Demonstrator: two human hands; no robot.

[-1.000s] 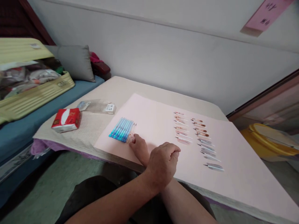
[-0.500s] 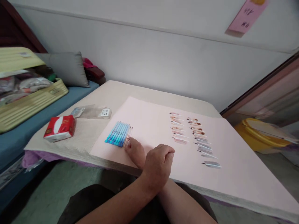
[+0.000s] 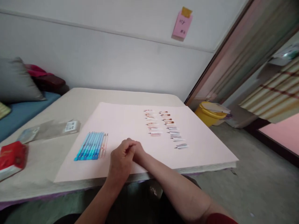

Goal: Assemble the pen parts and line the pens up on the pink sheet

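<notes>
My left hand (image 3: 121, 157) has its fingers curled in, over the front part of the pink sheet (image 3: 126, 124). Pressed against it is my right hand (image 3: 139, 152), its fingers largely hidden behind the left. Whatever lies between the hands, if anything, does not show. To their left a row of blue pens (image 3: 90, 146) lies side by side, with a few pale pinkish pens (image 3: 104, 145) at its right end. Beyond the hands, slim pointed pieces like pens lie in two columns: pinkish ones (image 3: 152, 123) and a brown-to-grey set (image 3: 171, 128).
A clear plastic sleeve (image 3: 52, 130) and a red tissue pack (image 3: 12, 157) lie on the table's left side. A white wall (image 3: 105, 59) stands behind the table. On the floor at right is a yellow bucket (image 3: 207, 115).
My right hand has left the pale pens and drawn back to the right, beside my left hand. My arms are no longer crossed. The view has turned right.
</notes>
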